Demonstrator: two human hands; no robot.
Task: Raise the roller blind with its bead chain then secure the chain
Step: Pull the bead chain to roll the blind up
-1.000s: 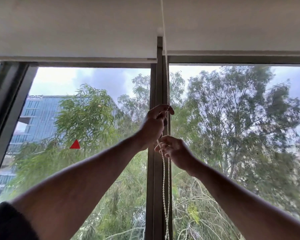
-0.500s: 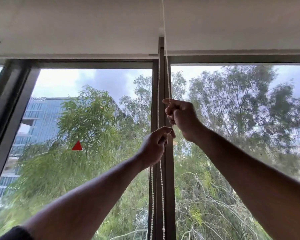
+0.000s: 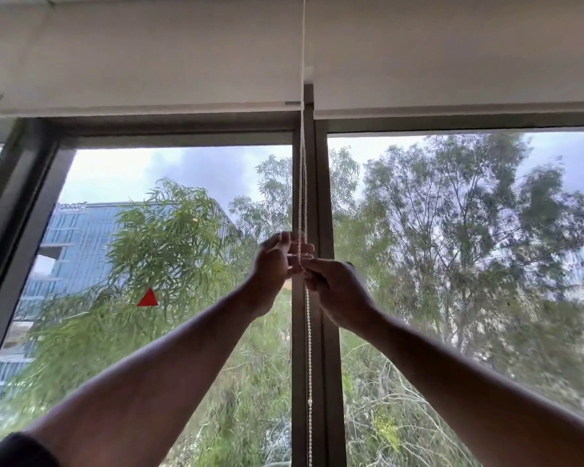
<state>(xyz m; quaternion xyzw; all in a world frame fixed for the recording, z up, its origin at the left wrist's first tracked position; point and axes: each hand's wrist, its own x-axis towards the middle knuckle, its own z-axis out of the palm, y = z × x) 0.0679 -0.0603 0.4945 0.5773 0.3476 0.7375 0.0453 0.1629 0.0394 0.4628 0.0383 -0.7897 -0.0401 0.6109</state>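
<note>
The bead chain (image 3: 303,197) hangs in front of the dark mullion (image 3: 321,197) between the 2 panes, running up to the roller blind (image 3: 149,62), whose bottom edge sits near the top of the glass. Half a second ago my hands were staggered, right above left; now they have come level, meeting on the chain. My left hand (image 3: 274,261) curls loosely around the strands, fingers only partly closed, while my right hand (image 3: 334,284) pinches the chain just below. With the blind this high and the alternating pulls paused, I judge the raising nearly done; securing the chain comes next. Outside, a red triangle (image 3: 148,298) marks the left pane.
</note>
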